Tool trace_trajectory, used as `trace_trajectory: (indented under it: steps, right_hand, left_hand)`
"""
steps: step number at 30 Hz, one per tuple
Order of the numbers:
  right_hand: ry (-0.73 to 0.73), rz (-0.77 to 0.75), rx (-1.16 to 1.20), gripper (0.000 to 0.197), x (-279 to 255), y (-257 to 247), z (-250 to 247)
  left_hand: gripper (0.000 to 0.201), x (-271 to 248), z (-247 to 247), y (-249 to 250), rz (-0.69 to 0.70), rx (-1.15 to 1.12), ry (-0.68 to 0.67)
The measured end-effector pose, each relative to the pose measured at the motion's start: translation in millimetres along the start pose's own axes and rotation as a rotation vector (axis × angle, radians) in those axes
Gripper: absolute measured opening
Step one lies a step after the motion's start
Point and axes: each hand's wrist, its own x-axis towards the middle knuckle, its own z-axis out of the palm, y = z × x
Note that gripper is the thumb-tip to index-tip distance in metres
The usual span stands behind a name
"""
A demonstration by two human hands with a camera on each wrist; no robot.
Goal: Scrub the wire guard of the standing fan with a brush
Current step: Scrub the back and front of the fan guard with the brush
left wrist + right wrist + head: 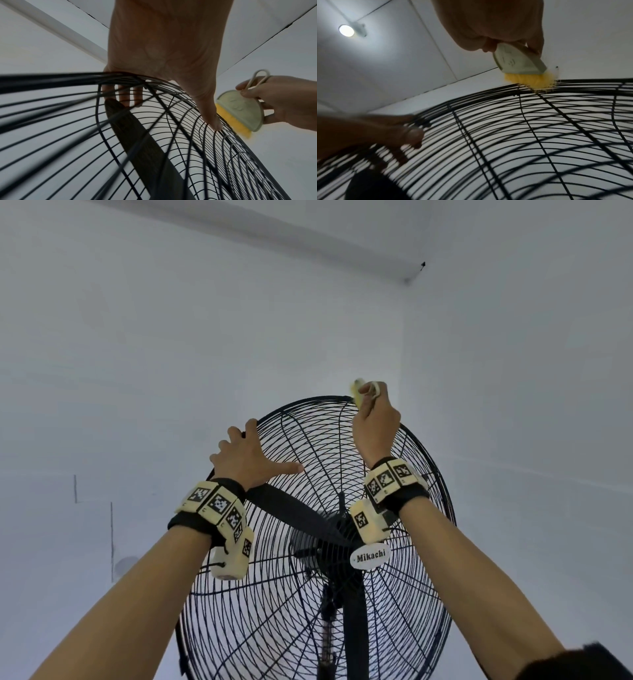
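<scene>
The standing fan's black wire guard [274, 628] fills the lower middle of the head view. My left hand [246, 457] grips its upper-left rim, fingers curled over the edge behind the wires [126, 94] and thumb [211, 119] lying on the front wires. My right hand [373, 419] holds a pale brush [358, 392] with yellow bristles at the very top of the rim. In the right wrist view the brush [520, 60] stands bristles-down on the top wires of the guard [522, 121]. The left wrist view shows the brush [240, 108] just beyond my left thumb.
A dark fan blade [291, 508] sits behind the wires, with a white "Mikachi" badge [371, 558] at the hub and the black pole [356, 628] below. White walls stand close behind the fan. A ceiling lamp [346, 30] glows overhead.
</scene>
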Motion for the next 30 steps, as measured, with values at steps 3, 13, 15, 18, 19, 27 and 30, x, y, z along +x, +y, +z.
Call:
trace_trajectory:
  steps: [3,13,15,18,19,27,30]
  right_hand:
    - [-0.138,-0.133,-0.014,0.016,-17,-8,9]
    - [-0.003,0.056,0.091,0.015,-14,-1,-1]
    - [-0.063,0.000,0.044,0.016,-19,0,7]
    - [-0.281,-0.221,0.140,0.022,-43,-18,5]
    - [-0.347,-0.253,0.206,0.022,-48,-24,1]
    - [0.031,0.074,0.097,0.016,-27,2,-5]
    - [-0.106,-0.060,0.087,0.017,-48,-4,4]
  left_hand:
    - [0.141,0,0,1,-0.007,0.004,0.006]
    - [0.147,-4,-2,-3,-0.003,-0.011,0.001]
    - [0.147,-3,-2,-3,0.000,0.000,0.006]
    - [0.147,-2,-1,-3,-0.002,-0.008,0.013]
    - [0.147,-1,-2,-3,-0.004,-0.014,0.010]
    - [0.147,-4,-3,-4,0.001,-0.026,-0.002]
    - [0.146,-2,-1,-2,-0.010,-0.014,0.010]
